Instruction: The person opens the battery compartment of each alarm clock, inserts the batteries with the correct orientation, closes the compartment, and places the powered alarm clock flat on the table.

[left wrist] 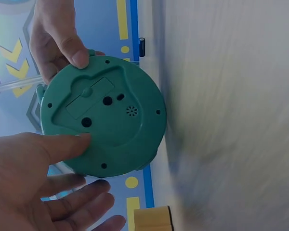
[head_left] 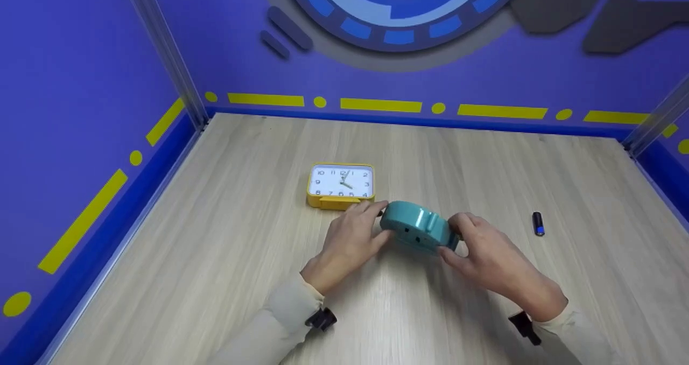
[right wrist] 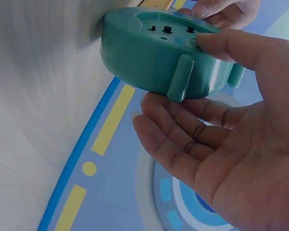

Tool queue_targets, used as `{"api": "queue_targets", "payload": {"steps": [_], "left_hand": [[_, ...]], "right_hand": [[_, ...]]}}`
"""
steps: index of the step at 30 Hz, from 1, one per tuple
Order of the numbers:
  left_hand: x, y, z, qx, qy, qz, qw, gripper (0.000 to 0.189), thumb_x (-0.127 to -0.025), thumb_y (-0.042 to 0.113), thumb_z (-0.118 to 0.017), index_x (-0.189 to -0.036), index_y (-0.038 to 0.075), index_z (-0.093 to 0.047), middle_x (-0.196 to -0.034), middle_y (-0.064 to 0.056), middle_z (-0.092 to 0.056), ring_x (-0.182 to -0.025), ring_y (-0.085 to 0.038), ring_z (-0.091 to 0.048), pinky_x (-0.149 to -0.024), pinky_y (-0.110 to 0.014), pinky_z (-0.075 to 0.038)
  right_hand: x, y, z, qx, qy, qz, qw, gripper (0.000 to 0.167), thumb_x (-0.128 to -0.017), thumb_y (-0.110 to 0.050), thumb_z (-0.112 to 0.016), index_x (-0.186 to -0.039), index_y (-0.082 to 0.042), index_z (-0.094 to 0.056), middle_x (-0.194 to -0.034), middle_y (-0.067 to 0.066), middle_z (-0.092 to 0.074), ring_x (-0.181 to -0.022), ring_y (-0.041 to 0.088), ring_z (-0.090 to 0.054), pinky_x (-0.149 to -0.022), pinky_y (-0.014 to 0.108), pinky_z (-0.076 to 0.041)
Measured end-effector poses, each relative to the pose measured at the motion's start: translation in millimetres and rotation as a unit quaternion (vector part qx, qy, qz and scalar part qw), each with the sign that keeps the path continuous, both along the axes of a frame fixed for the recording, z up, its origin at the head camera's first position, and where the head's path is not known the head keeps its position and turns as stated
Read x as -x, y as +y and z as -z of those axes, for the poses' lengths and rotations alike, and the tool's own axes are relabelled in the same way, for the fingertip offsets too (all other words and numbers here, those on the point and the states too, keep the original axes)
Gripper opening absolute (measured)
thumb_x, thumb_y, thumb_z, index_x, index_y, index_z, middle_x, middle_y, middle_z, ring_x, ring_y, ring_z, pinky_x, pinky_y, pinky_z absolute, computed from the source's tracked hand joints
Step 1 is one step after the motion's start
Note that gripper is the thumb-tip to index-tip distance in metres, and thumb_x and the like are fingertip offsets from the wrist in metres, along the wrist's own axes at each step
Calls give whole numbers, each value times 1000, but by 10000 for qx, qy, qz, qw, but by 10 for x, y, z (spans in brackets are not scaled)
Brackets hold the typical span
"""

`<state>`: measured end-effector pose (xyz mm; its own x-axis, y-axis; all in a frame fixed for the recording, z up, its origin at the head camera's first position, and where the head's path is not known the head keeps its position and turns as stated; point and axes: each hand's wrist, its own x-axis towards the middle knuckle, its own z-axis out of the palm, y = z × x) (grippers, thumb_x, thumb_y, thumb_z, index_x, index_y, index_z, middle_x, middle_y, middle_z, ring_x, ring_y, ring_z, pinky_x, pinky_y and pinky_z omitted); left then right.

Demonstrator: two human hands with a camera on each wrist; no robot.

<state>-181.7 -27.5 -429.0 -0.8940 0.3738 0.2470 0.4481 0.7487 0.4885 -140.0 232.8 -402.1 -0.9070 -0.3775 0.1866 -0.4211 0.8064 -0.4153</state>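
Note:
Both hands hold a round teal alarm clock (head_left: pixel 417 222), its back turned toward the person. That back (left wrist: pixel 120 130) shows a rectangular battery cover (left wrist: pixel 90 97), small knobs and a ring of speaker holes in the left wrist view. My left hand (head_left: pixel 350 238) pinches one side of the clock, thumb on the back and fingers behind the rim. On the opposite side my right hand (head_left: pixel 492 254) grips it the same way, close to a stubby foot (right wrist: pixel 181 78) on the rim. The clock's dial faces away and is hidden.
Just beyond the left hand lies a yellow rectangular alarm clock (head_left: pixel 341 186), its white dial facing up. A small black battery with a blue end (head_left: pixel 538 224) lies to the right on the wooden table (head_left: pixel 258 192). Blue printed walls (head_left: pixel 377 79) enclose the back and sides.

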Motion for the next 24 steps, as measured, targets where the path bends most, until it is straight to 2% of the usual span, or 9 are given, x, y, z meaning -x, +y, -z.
{"api": "queue_targets", "payload": {"steps": [4, 10, 13, 16, 19, 24], "left_hand": [[12, 17, 36, 172, -334, -154, 9992, 51, -99, 30, -79, -143, 7, -64, -123, -6, -71, -108, -21, -65, -89, -37, -55], [22, 31, 111, 206, -527, -297, 9980, 38, -99, 30, -79, -128, 7, -71, -113, -3, -73, -108, -21, -68, -90, -40, -55], [23, 34, 142, 180, -580, -323, 9976, 32, -99, 30, -79, -120, 7, -73, -110, -1, -73, -108, -20, -69, -90, -40, -56], [26, 32, 153, 136, -591, -320, 9976, 31, -99, 31, -78, -118, 7, -72, -109, -2, -73, -106, -20, -69, -88, -41, -56], [28, 24, 146, 85, -552, -331, 9979, 32, -100, 33, -77, -117, 7, -72, -106, -3, -73, -101, -20, -69, -83, -41, -56], [29, 15, 130, 69, -517, -368, 9980, 33, -101, 37, -75, -111, 6, -72, -94, -3, -69, -88, -17, -64, -72, -38, -53]], "right_hand": [[19, 8, 11, 255, -228, -31, 9994, 35, -97, -17, -79, -121, -1, -59, -110, 8, -66, -102, 27, -71, -86, 49, -59], [33, 7, 9, 416, -479, 75, 9980, 36, -97, -15, -77, -123, 1, -59, -112, 10, -66, -104, 28, -71, -88, 47, -59], [33, 6, 7, 481, -561, 107, 9972, 39, -98, -15, -77, -127, 1, -56, -115, 13, -68, -105, 29, -72, -88, 48, -59], [31, 8, 6, 610, -577, 68, 9964, 44, -99, -14, -76, -131, 2, -51, -113, 14, -69, -103, 30, -73, -85, 49, -59], [31, 2, 8, 777, -589, 60, 9952, 46, -100, -14, -75, -132, 2, -46, -109, 13, -70, -100, 28, -73, -81, 48, -60], [29, -18, 22, 833, -527, 219, 9949, 44, -101, -13, -73, -132, 4, -47, -106, 11, -70, -96, 25, -72, -78, 45, -59]]}}
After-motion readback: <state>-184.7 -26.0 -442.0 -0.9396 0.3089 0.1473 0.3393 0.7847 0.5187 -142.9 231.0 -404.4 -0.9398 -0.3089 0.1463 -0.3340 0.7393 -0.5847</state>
